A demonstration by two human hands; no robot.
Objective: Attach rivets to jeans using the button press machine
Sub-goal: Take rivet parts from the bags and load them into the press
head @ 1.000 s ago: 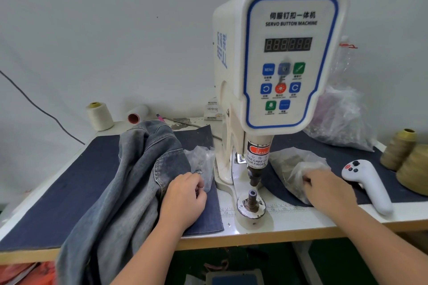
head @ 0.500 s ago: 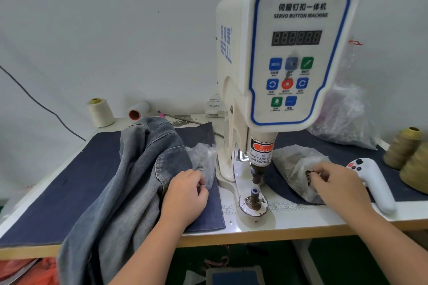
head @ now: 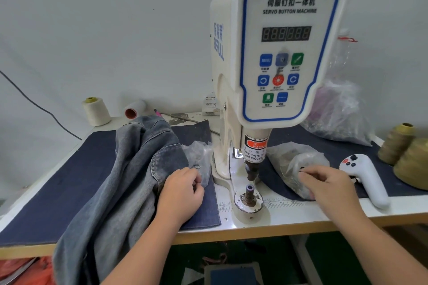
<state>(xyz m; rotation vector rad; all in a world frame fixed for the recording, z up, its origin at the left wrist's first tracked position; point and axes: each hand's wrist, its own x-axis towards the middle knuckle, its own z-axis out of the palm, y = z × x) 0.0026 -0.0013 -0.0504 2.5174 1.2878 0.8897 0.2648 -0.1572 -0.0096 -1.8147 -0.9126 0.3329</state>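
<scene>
Button press machine point(head: 273, 53) stands upright at table point(head: 289, 217) centre; lower die post point(head: 249, 192) on its base is bare, upper punch directly above it, apart. Jeans point(head: 120, 183) lie crumpled left of the machine, on a dark blue cloth mat point(head: 58, 180), hanging over the table's front edge. Left hand point(head: 181, 194) rests on the jeans just left of the machine base, fingers curled together; a small metal rivet point(head: 197, 167) shows at the fingertips, pinch not certain. A clear plastic bag point(head: 199, 157) sits between this hand and the machine. Right hand point(head: 328, 188) is right of the machine base, fingers curled into a second plastic bag point(head: 287, 162); what they hold cannot be told. White handheld controller point(head: 366, 178) lies further right of the machine, beside that hand.
</scene>
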